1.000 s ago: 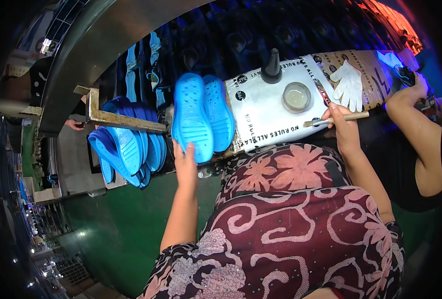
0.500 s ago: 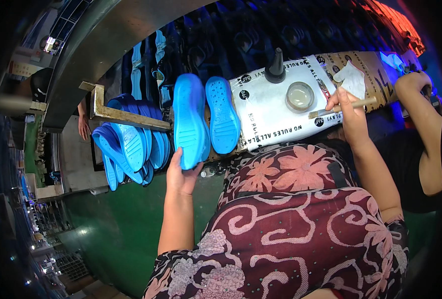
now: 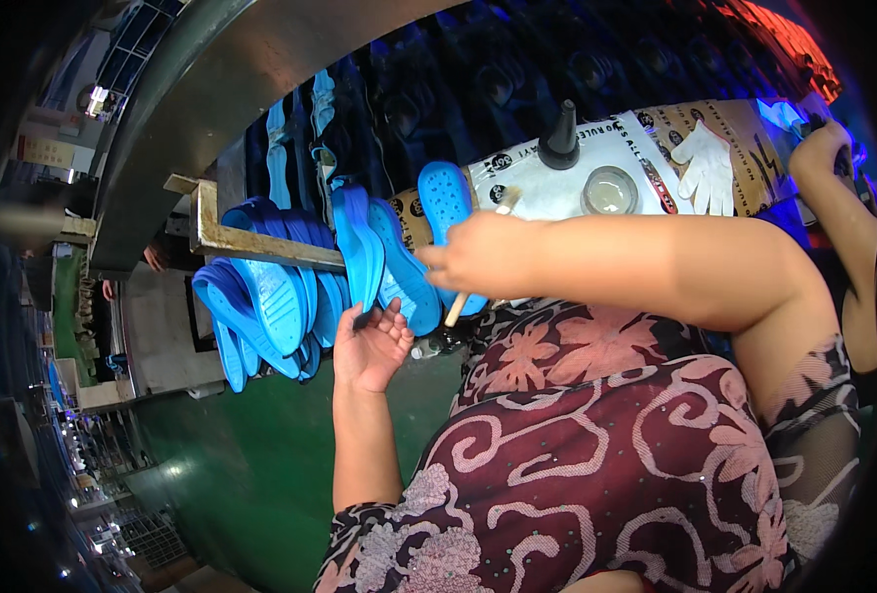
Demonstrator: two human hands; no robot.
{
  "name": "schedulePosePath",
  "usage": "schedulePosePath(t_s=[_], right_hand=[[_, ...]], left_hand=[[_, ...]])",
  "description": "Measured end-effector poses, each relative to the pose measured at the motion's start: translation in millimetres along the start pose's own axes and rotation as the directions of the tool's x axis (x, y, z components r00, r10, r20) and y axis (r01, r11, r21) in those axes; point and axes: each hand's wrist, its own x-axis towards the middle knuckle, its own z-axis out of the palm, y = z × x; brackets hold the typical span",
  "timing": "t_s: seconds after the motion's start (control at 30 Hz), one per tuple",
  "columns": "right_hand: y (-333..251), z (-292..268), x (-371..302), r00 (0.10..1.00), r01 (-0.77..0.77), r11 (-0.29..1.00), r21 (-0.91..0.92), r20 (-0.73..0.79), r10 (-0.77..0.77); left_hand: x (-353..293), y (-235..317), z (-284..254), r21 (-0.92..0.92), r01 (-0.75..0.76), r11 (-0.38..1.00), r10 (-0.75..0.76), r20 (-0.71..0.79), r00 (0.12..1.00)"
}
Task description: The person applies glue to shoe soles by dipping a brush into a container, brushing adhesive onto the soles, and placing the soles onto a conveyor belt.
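My right hand (image 3: 478, 255) grips a brush (image 3: 456, 308), its pale bristles pointing up and away. That arm reaches across to the left, over a blue shoe sole (image 3: 445, 198) dotted with small holes. My left hand (image 3: 372, 351) is palm up with loosely curled fingers, thumb apart. It lies at the near end of a blue sole (image 3: 357, 237) tilted on its edge; whether it touches the sole I cannot tell. Another blue sole (image 3: 409, 287) lies right beside that one. A round jar of cloudy pale liquid (image 3: 609, 191) sits on the white printed sheet (image 3: 547, 188).
A stack of blue soles (image 3: 265, 296) stands at the left behind an angled metal bar (image 3: 260, 244). Beyond the sheet is a black cone-shaped object (image 3: 560, 138). A white glove (image 3: 705, 168) lies on brown printed paper. Another person's arm (image 3: 834, 188) is at the far right.
My right hand with the brush has swung left from beside the jar to the soles. The sole at my left hand has tipped onto its edge, and that hand's fingers have loosened.
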Motion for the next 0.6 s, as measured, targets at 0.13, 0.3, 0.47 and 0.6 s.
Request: schedulePosePath(t_s=[0.13, 0.3, 0.47, 0.6], right_hand=[[-2.2, 46.3, 56.2, 0.996, 0.066, 0.997, -0.039, 0.062, -0.063], [3.2, 78.2, 79.6, 0.929, -0.001, 1.000, -0.018, 0.370, 0.007], [-3.0, 83.8, 90.9, 0.914, 0.062, 0.996, -0.058, 0.403, -0.034], [-0.9, 93.9, 86.0, 0.915, -0.067, 0.997, 0.034, 0.401, 0.048]], left_hand=[[-5.1, 2.5, -0.4, -0.026, 0.004, 1.000, -0.004, 0.004, 1.000], [-10.3, 11.3, 20.3, -0.065, -0.033, 0.997, 0.031, -0.022, 0.999], [-31.1, 29.4, 65.5, -0.148, -0.092, 0.985, 0.109, 0.110, 0.988], [-55.8, 20.5, 102.0, 0.082, -0.294, 0.952, 0.285, 0.107, 0.953]])
